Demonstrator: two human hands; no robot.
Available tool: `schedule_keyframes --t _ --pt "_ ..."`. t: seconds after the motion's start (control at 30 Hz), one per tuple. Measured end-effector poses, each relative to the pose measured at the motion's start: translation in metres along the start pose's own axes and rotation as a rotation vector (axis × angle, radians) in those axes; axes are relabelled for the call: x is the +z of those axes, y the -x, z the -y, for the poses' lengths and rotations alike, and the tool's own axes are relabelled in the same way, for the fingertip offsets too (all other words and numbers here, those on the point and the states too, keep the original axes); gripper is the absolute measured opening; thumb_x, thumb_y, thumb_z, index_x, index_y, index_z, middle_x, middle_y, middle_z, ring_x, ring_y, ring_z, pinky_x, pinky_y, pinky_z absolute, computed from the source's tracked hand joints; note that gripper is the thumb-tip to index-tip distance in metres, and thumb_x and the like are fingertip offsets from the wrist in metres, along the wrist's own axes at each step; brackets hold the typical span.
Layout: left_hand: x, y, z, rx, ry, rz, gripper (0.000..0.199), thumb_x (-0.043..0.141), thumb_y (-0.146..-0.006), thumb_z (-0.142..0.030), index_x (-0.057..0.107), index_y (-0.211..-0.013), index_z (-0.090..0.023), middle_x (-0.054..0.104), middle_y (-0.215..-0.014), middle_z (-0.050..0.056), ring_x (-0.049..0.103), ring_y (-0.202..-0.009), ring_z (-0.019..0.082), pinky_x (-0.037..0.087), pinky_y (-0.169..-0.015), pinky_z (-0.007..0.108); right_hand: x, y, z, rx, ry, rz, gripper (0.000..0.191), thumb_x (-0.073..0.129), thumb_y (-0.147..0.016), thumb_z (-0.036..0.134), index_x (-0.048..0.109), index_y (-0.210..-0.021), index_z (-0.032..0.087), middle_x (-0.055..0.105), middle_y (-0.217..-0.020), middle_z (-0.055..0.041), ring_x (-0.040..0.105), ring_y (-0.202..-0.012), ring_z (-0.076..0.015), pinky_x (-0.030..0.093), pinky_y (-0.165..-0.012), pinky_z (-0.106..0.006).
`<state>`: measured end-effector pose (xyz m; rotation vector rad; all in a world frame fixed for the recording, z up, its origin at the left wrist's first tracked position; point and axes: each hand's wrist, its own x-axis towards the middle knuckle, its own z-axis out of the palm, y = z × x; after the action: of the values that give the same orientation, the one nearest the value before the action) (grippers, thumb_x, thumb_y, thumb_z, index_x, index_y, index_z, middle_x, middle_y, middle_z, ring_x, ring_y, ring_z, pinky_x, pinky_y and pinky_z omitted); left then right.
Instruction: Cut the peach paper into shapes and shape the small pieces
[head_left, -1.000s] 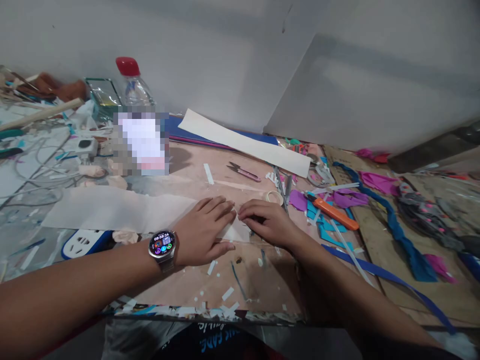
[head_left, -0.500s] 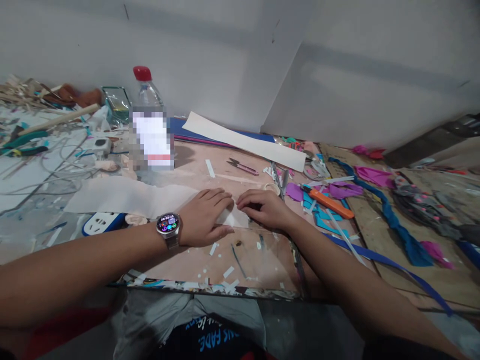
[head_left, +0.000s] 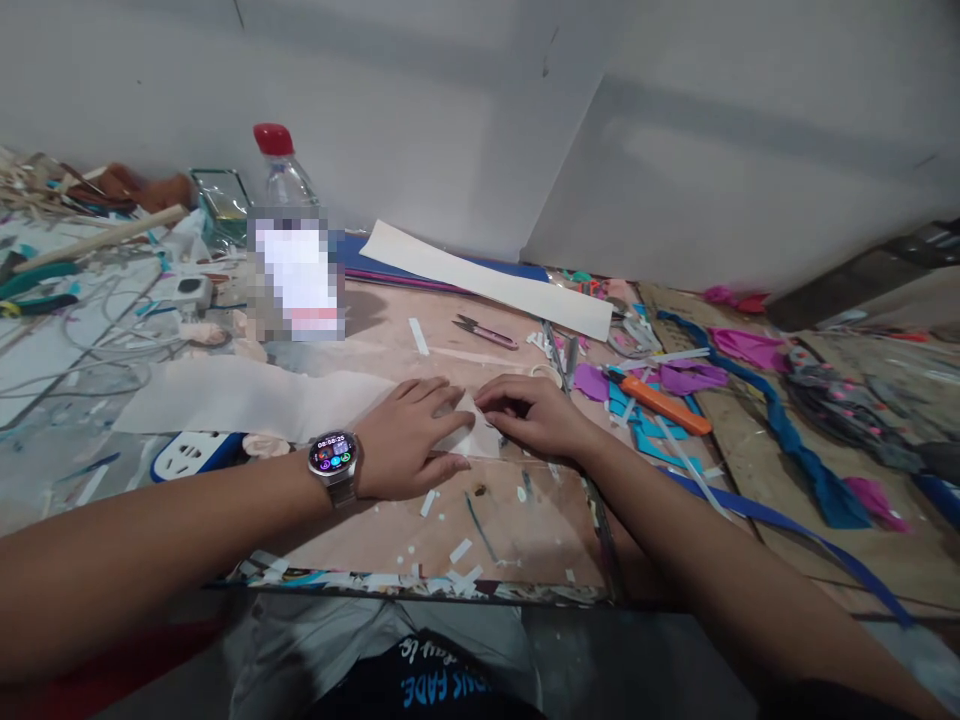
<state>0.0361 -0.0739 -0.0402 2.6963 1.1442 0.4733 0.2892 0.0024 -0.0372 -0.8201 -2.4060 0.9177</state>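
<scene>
A long, thin white strip [head_left: 262, 395], paper or cloth, lies across the table in front of me. My left hand [head_left: 409, 435], with a watch [head_left: 332, 455] on its wrist, rests flat on the strip's right part, fingers spread. At the strip's right end, my right hand [head_left: 529, 415] has its fingers curled and pinched at the edge. Its fingertips are partly hidden behind the knuckles. Left of the left hand, a blue-and-white power strip [head_left: 196, 453] sits partly under the white strip.
A red-capped bottle [head_left: 281, 180] stands at the back, its middle blurred. Small pink snips [head_left: 487, 332] and a cream strip [head_left: 487, 280] lie beyond my hands. To the right are an orange cutter [head_left: 664, 402] and a blue ribbon [head_left: 787, 525]. Green-handled pliers [head_left: 37, 290] lie far left.
The view has shifted slightly. My left hand still presses flat on the strip, its index finger a little farther out, and my right fingers stay at the strip's end.
</scene>
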Motion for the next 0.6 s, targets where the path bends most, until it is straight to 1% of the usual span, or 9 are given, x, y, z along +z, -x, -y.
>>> schedule_keyframes --t 0.17,0.33,0.43,0.53,0.6 --pt "0.0011 -0.0008 0.0001 0.007 0.016 -0.013 0.052 0.055 -0.096 -0.057 0.06 -0.135 -0.022 0.052 -0.15 0.016 0.044 -0.142 0.037 0.036 -0.117 0.056 0.0004 0.0017 -0.0018 0.003 -0.004 -0.002 0.021 0.063 -0.093 0.02 0.075 -0.111 0.021 0.077 -0.113 -0.0077 0.072 -0.097 -0.0195 0.057 -0.085 -0.033" --pt "0.0014 -0.0009 0.0002 0.005 0.008 -0.01 0.051 0.054 -0.097 -0.058 0.06 -0.133 -0.023 0.053 -0.149 0.016 0.045 -0.141 0.037 0.036 -0.116 0.057 0.0006 0.002 -0.0031 -0.002 0.008 0.013 0.029 0.06 -0.094 0.018 0.073 -0.119 0.024 0.077 -0.118 -0.0066 0.072 -0.106 -0.0209 0.057 -0.094 -0.036" --pt "0.0026 -0.0004 0.0015 0.005 -0.005 -0.005 0.051 0.053 -0.097 -0.057 0.06 -0.134 -0.023 0.052 -0.15 0.015 0.044 -0.142 0.037 0.036 -0.117 0.057 0.0014 0.0018 -0.0027 -0.024 0.023 0.024 0.029 0.059 -0.095 0.019 0.073 -0.119 0.025 0.077 -0.118 -0.0059 0.072 -0.107 -0.0205 0.056 -0.094 -0.036" --pt "0.0035 -0.0003 0.0028 0.01 -0.009 -0.003 0.051 0.053 -0.097 -0.058 0.059 -0.134 -0.024 0.052 -0.15 0.014 0.045 -0.141 0.037 0.037 -0.117 0.057 0.0024 0.0013 -0.0026 -0.018 0.034 0.033 0.027 0.06 -0.096 0.023 0.073 -0.12 0.025 0.077 -0.114 -0.0055 0.072 -0.099 -0.0192 0.056 -0.088 -0.034" --pt "0.0038 -0.0004 0.0032 0.014 -0.008 -0.002 0.051 0.053 -0.097 -0.058 0.059 -0.134 -0.024 0.052 -0.15 0.014 0.045 -0.141 0.037 0.037 -0.117 0.057 0.003 0.0004 -0.0027 -0.034 0.028 0.023 0.025 0.063 -0.096 0.026 0.074 -0.118 0.024 0.076 -0.114 -0.0062 0.071 -0.098 -0.0189 0.055 -0.087 -0.032"
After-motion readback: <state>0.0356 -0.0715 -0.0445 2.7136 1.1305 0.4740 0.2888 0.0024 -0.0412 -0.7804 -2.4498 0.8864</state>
